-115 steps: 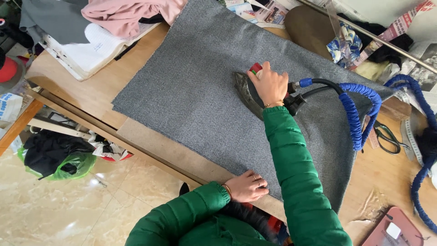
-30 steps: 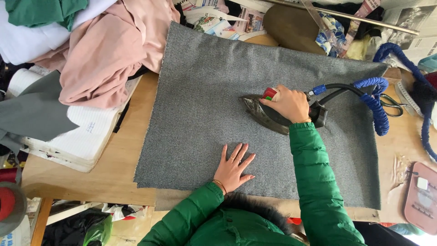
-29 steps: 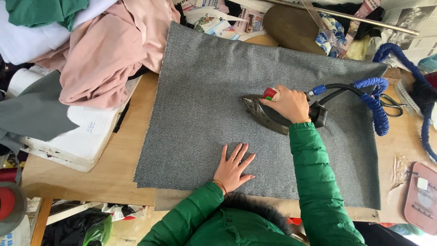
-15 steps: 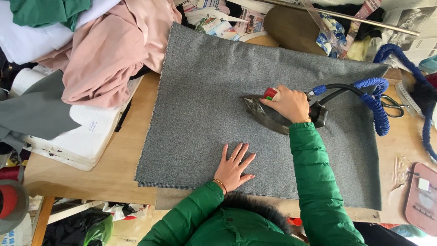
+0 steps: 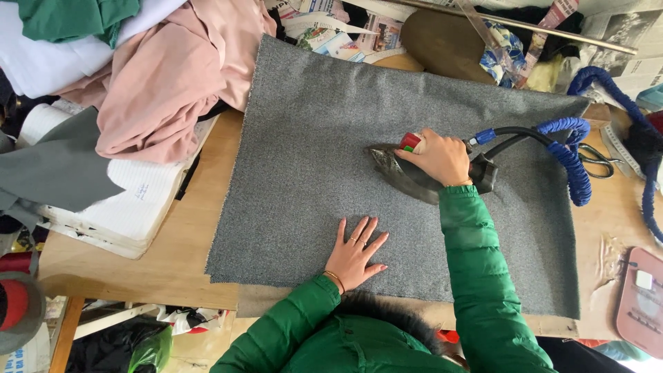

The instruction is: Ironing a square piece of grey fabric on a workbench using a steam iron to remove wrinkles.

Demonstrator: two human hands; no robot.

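Observation:
A large grey tweed cloth (image 5: 324, 131) lies spread over a wooden table (image 5: 186, 235). My right hand (image 5: 438, 157) grips the handle of a dark steam iron (image 5: 397, 171) that rests on the middle of the cloth, its tip pointing left. A black hose wrapped in blue coil (image 5: 570, 155) runs from the iron's back to the right. My left hand (image 5: 353, 254) lies flat on the cloth near its front edge, fingers spread. Both arms wear green padded sleeves.
A heap of pink (image 5: 173, 76), white and green fabric sits at the left over a white machine (image 5: 117, 211), with grey cloth (image 5: 55, 166) beside it. Scissors (image 5: 595, 160) lie at the right, papers and a brown pad (image 5: 442, 41) at the back, a pinkish tray (image 5: 642, 300) at the front right.
Since 3.8 s ago my left hand has moved from the table's edge onto the cloth and now lies flat. Over the last second the iron and both hands have barely moved.

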